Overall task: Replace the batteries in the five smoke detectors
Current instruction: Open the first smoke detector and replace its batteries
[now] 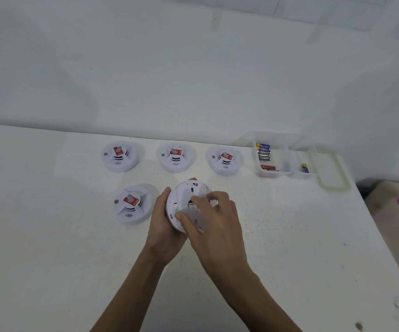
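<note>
The right hand [214,219] has thumb and forefinger curled down on the back of the upturned detector [184,195]. They seem to pinch a pale cover piece there, though blur makes that uncertain. The left hand [163,219] wraps the detector's left edge, fingers curled beneath it, holding it tilted just above the table [50,212]. One detector [131,203] sits just left of the hands. Three more [120,155] [175,157] [224,159] sit in a row behind. Far right stands a clear box [289,174] holding batteries [263,152], its lid [332,171] beside it.
</note>
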`<state>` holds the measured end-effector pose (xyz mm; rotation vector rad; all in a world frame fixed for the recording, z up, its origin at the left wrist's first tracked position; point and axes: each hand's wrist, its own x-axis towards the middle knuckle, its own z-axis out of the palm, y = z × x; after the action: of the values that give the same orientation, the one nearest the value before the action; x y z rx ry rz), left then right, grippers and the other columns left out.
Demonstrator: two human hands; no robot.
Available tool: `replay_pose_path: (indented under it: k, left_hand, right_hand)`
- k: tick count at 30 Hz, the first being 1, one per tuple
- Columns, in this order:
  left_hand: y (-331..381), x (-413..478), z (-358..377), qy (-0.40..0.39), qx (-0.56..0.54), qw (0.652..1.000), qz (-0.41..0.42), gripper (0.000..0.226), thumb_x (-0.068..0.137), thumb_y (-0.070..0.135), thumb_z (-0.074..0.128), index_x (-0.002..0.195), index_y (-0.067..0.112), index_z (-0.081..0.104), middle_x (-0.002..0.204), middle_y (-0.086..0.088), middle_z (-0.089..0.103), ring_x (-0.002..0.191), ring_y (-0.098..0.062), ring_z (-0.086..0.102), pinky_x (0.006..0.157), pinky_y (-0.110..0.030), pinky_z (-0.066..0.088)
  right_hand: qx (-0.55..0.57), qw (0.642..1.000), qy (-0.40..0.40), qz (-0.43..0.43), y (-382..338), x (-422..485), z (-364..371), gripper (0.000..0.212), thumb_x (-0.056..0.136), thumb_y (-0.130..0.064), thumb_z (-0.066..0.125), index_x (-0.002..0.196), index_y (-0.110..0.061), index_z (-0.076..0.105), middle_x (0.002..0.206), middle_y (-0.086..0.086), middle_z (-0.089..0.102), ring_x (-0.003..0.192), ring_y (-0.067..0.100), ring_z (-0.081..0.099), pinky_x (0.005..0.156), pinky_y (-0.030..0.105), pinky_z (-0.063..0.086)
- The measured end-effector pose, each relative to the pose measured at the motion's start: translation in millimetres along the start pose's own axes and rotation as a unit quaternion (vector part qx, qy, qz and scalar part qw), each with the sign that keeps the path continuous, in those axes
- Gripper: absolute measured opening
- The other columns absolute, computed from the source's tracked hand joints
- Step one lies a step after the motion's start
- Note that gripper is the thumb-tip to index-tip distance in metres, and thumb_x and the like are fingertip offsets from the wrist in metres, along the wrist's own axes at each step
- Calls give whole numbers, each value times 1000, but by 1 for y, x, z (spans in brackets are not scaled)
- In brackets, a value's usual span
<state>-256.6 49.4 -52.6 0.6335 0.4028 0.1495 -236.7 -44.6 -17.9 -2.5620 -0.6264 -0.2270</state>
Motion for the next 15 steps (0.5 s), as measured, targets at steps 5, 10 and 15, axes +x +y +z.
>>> replay_pose_path:
  k: [5, 10, 15]
  left_hand:
    - [-3, 1, 3, 14, 37, 999, 15, 59, 98, 41, 16, 98, 25, 72, 95, -2, 75, 88, -20, 71, 71, -30, 59]
    - [5, 0, 0, -51, -19, 998, -17, 72, 100, 33, 6, 94, 28, 77, 99, -1, 74, 91, -16, 71, 72, -25, 56]
    - [3, 3, -11, -44, -55, 997, -44, 61, 96, 44, 18, 106, 20, 73, 116, -11, 68, 101, -26, 67, 79, -36, 57]
  right_hand:
    - [-2, 1000, 5, 24, -7, 3, 1, 46, 60, -56, 62, 88, -22, 72, 91, 9, 70, 70, 22, 70, 54, 32, 56]
    - [90, 996, -21, -10, 1, 1, -4, 31, 78, -40, 61, 99, -21, 71, 100, 8, 66, 81, 20, 68, 67, 23, 55]
    - [186, 980, -50, -47, 29, 6, -18, 26, 91, -20, 51, 110, -14, 67, 106, 3, 65, 86, 1, 57, 71, 3, 48]
